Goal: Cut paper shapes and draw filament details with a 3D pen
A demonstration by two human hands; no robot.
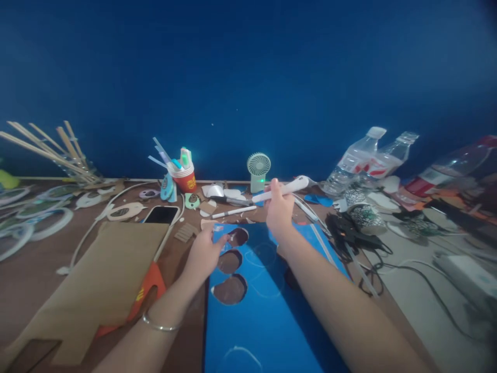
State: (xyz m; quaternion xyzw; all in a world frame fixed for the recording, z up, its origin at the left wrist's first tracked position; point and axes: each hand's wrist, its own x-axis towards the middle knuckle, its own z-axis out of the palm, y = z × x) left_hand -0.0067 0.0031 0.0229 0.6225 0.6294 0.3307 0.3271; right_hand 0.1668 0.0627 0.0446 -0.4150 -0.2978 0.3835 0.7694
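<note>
**Cutting rounds from a blue sheet, tool lifted clear**

Head view: a blue sheet [267,300] lies flat on a brown table [34,280], running from the near edge of the picture up to the hands. Three rounded holes [230,261] are already cut along its left side, and faint white outlines of further rounds show just right of them. The left hand [205,254] rests at the sheet's upper left corner, fingers curled over the edge beside the top hole, pinning it down. The right hand [279,212] is closed in a firm fist round a white pen-shaped tool [281,189], raised above the sheet's far end with its tip off the material; whether it is a knife or a marker I cannot tell.

To work well here, I judge the tool should come down on a drawn outline with the left fingers kept outside the line, pressing close to it so the sheet does not creep, and the sheet turned instead of the wrist.

Left of the sheet lie a brown card piece [104,280] over something orange, and a dark phone [162,214]. Beyond the sheet stand a red cup [185,178] of tools and a small fan [258,171]. Right of it are black cables [353,238] and clear bottles [361,158]. Far left of it, white rings and wooden sticks [42,147]. A plain deep-blue wall [248,67] backs the table; the light is dim.
</note>
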